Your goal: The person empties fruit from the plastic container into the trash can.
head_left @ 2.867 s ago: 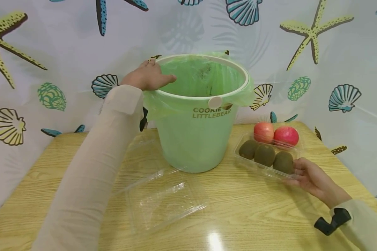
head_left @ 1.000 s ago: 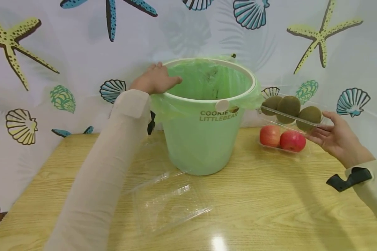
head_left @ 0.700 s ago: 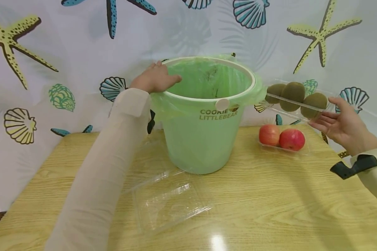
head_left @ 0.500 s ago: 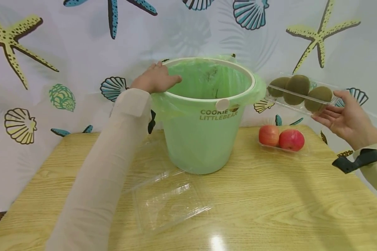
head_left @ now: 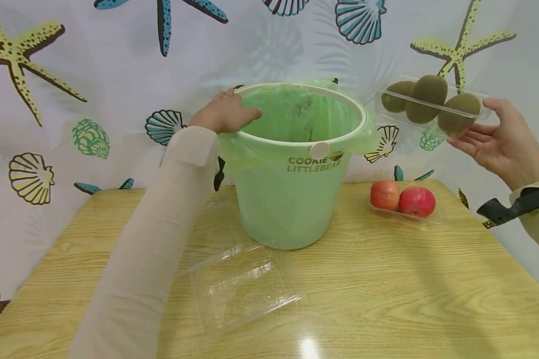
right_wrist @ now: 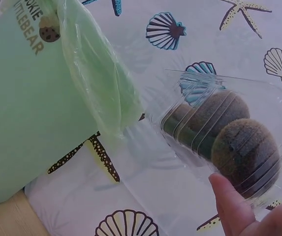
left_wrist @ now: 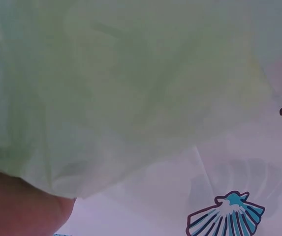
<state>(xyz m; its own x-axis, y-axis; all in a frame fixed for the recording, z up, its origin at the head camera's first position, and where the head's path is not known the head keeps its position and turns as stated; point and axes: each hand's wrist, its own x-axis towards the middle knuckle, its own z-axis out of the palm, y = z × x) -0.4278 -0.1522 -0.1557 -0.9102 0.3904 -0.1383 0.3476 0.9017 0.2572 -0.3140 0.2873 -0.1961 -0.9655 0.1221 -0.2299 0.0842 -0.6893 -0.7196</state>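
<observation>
My right hand (head_left: pixel 509 142) grips the right end of a clear plastic tray (right_wrist: pixel 256 88), thumb above and fingers below. Three brown kiwis (head_left: pixel 426 99) sit in this tray, which is raised above the table at the right and slants down toward the hand. On the left, my left hand (head_left: pixel 224 112) rests on the white rim of a light green bin (head_left: pixel 287 204), its thumb reaching straight over the opening. A thin green liner bag (left_wrist: pixel 131 83) folds over the rim and fills most of the left wrist view.
Two red apples (head_left: pixel 416 201) lie in another clear tray at the table's back right. Clear plastic containers (head_left: pixel 247 289) lie on the wooden table (head_left: pixel 377 299) in front of the bin. A cloth (head_left: pixel 269 45) with shells and starfish hangs behind.
The right hand has lifted the kiwi tray from in front of the apples up and right, to about the bin rim's height. The left hand has stayed on the rim.
</observation>
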